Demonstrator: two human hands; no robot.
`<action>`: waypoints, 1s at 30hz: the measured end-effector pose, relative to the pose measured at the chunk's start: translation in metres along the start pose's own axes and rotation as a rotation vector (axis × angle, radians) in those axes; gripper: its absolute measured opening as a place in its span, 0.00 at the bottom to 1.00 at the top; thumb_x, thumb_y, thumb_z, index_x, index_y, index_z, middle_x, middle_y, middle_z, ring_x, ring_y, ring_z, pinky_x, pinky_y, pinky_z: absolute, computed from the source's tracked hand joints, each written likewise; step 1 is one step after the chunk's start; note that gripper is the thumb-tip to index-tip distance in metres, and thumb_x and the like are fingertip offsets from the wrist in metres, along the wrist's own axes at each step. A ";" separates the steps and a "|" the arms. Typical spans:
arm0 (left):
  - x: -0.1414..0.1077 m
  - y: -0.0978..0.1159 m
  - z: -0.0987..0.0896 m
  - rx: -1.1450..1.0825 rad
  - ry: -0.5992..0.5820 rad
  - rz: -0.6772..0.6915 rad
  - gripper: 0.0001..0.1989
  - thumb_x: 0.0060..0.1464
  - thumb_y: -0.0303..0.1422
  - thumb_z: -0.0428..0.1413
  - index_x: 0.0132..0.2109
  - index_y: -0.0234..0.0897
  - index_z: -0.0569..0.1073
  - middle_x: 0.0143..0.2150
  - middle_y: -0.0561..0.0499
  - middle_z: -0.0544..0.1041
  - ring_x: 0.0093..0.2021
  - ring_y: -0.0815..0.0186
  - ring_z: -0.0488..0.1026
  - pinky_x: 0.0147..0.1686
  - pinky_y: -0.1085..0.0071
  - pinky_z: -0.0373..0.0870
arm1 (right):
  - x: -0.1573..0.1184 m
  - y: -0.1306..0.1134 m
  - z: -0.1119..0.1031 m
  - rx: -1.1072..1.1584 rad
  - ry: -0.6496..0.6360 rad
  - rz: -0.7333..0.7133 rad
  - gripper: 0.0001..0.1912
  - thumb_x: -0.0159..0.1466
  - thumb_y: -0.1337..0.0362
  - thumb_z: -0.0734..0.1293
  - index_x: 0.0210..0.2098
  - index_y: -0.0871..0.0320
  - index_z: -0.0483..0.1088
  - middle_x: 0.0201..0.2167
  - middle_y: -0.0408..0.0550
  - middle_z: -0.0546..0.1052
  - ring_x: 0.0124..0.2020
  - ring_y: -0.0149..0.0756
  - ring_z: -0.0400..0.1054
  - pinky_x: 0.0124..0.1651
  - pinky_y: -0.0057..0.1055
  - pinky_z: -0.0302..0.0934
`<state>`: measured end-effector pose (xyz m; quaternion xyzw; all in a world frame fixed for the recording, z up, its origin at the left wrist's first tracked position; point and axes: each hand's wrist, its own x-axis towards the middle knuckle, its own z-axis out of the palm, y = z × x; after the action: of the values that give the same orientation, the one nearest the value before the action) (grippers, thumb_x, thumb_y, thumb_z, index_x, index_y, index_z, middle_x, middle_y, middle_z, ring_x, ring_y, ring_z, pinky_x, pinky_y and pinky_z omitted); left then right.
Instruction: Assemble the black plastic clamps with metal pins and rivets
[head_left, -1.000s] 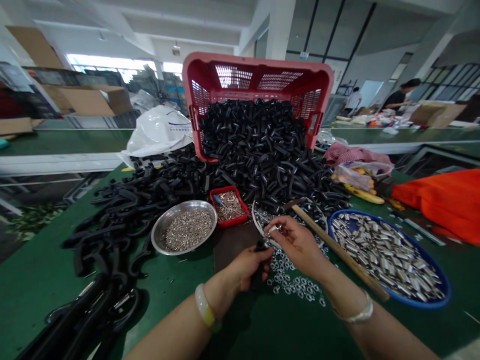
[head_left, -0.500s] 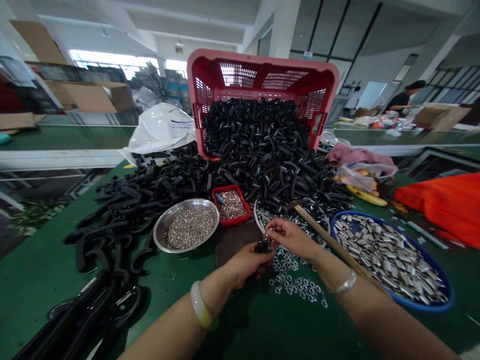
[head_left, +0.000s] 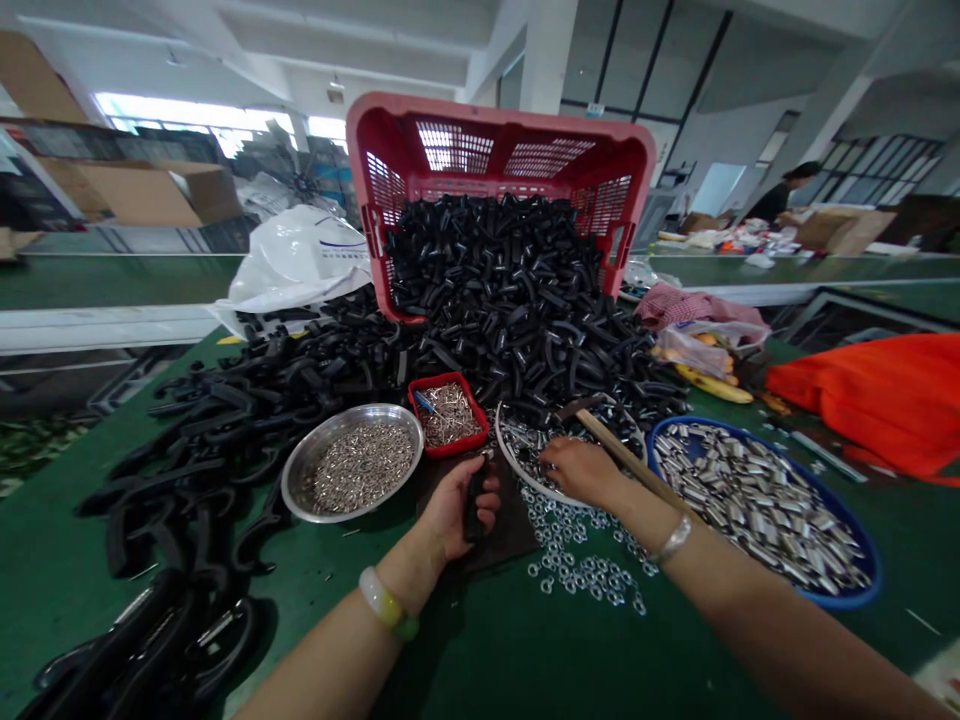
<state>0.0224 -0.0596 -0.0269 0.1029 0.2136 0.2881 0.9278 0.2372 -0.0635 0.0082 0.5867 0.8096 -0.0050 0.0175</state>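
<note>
My left hand is closed around a black plastic handle, held upright with a small shiny metal bit at its top. Over a white-rimmed bowl of small metal parts, my right hand reaches down with its fingers curled together. What its fingertips grip, if anything, is hidden. Loose metal nuts lie on the green table just below that bowl. A dark mat lies under my left hand. A hammer with a wooden handle rests across the bowl.
A steel bowl of small metal pins and a red tray of screws stand to the left. At the right sits a blue basin of metal sleeves. Behind, a red crate spills black handles. Orange cloth lies far right.
My hands have parted. The left has moved left and turned the black handle upright; the right has left the handle and gone into the white-rimmed bowl. The view has shifted slightly.
</note>
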 end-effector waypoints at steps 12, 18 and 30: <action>0.003 -0.005 -0.002 0.091 0.039 -0.005 0.12 0.49 0.37 0.56 0.36 0.35 0.63 0.26 0.57 0.59 0.18 0.82 0.56 0.13 0.88 0.51 | 0.009 0.000 0.000 0.203 0.072 0.141 0.14 0.56 0.70 0.58 0.36 0.57 0.74 0.38 0.49 0.75 0.43 0.38 0.67 0.46 0.33 0.57; 0.000 -0.007 0.003 0.117 0.062 -0.002 0.11 0.49 0.36 0.55 0.37 0.35 0.63 0.25 0.58 0.59 0.17 0.82 0.56 0.12 0.87 0.50 | 0.017 0.012 0.000 0.555 -0.052 0.253 0.08 0.49 0.66 0.66 0.30 0.60 0.73 0.28 0.46 0.76 0.32 0.35 0.69 0.36 0.30 0.62; -0.001 -0.006 0.004 0.119 0.054 0.009 0.10 0.49 0.34 0.56 0.37 0.35 0.64 0.25 0.57 0.60 0.17 0.81 0.57 0.13 0.87 0.51 | 0.019 0.034 -0.004 0.834 -0.201 0.345 0.09 0.46 0.67 0.66 0.28 0.62 0.72 0.18 0.42 0.72 0.19 0.28 0.66 0.22 0.24 0.60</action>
<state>0.0262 -0.0653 -0.0249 0.1512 0.2550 0.2816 0.9126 0.2638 -0.0347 0.0124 0.6663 0.6232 -0.3844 -0.1410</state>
